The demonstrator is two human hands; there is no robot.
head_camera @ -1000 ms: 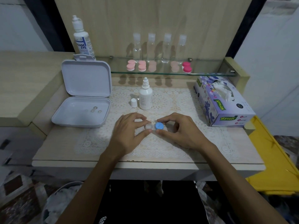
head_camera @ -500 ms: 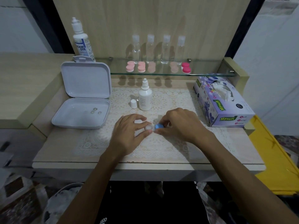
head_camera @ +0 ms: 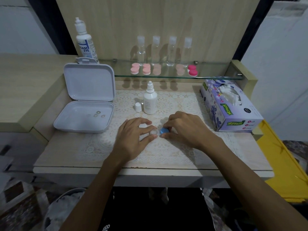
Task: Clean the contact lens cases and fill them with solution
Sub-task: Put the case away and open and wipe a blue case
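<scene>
I have both hands on the contact lens case [head_camera: 155,131], low over the middle of the lace mat [head_camera: 166,150].

My left hand [head_camera: 133,137] pinches the clear left well between thumb and forefinger; my right hand [head_camera: 185,129] has its fingertips curled round the blue cap [head_camera: 163,130], which sits tilted. Just behind stand the small white bottle [head_camera: 150,100] and its loose cap [head_camera: 138,107]. To my left the open white box [head_camera: 86,104] holds three lenses; the tissue box [head_camera: 233,107] is on my right. Pink cases [head_camera: 146,70] and clear bottles [head_camera: 171,50] line the glass shelf [head_camera: 216,70].
</scene>
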